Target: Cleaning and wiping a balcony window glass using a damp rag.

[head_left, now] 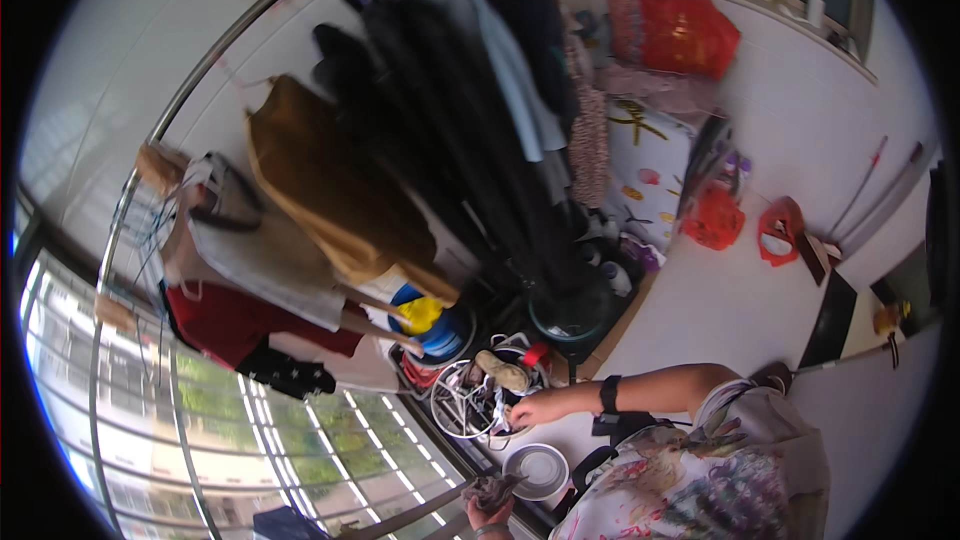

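My right hand [538, 407], a black band on its wrist, reaches into a cluttered container of hangers and small items. Its fingers are closed at a small white piece, which I cannot make out. Beside them lies a white round wire rack [462, 410], with a brown shoe-like item [503, 371] and a red piece [537, 353] close by. Low in the view, my left hand [488, 514] grips a crumpled grey-brown cloth [490, 489]. Between the two hands sits a round whitish basin [540, 471].
A blue bucket [440, 337] with a yellow cloth and a dark green basin [570, 316] stand beyond the container. Clothes [330, 170] hang from a metal rail [200, 70]. A barred window [250, 430] lies left; red bags [713, 217] rest on the right.
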`<act>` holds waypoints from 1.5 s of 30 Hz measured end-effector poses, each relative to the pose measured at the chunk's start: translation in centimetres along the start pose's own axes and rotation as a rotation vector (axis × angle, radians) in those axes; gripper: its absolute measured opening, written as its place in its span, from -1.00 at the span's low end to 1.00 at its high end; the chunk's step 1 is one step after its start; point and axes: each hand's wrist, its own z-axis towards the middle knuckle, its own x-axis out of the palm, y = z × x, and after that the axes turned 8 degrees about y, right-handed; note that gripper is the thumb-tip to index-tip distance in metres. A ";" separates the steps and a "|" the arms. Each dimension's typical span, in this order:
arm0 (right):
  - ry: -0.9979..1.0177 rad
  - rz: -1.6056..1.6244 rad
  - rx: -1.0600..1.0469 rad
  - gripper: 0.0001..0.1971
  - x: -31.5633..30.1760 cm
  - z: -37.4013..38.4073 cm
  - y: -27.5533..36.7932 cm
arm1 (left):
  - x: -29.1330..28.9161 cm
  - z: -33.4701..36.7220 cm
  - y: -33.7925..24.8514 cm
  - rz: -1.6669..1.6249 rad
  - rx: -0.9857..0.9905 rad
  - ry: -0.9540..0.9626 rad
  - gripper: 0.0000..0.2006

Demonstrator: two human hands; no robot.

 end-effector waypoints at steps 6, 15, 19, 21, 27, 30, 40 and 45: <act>-0.356 -0.054 0.410 -0.75 -7.1 -16.1 -0.1 | 11.6 3.4 6.3 0.435 -0.106 0.107 -0.59; -0.695 -0.193 0.629 -0.72 -11.8 -34.0 1.3 | 14.1 7.5 11.7 0.353 -0.290 0.178 -0.52; -0.786 -0.253 0.603 -0.73 -18.1 -39.8 -1.6 | 13.7 7.7 14.9 0.374 -0.321 0.149 -0.52; -0.828 -0.241 0.585 -0.73 -22.8 -40.5 -2.1 | 13.9 7.2 16.1 0.393 -0.296 0.109 -0.53; -0.980 -0.221 0.498 -0.76 -40.4 -42.9 -7.2 | 16.1 8.6 19.4 0.610 0.009 0.316 -0.45; -1.029 -0.381 0.453 -0.78 -49.9 -43.1 -9.9 | 21.8 6.0 22.1 0.577 0.122 -0.064 -0.90; -1.089 -0.903 0.828 -0.51 -68.7 -42.3 -13.9 | 31.1 3.8 33.8 1.221 0.452 0.029 -0.71; -1.018 -0.982 0.994 -0.60 -72.1 -42.5 -17.6 | 30.8 4.3 34.6 1.050 0.356 0.011 -0.78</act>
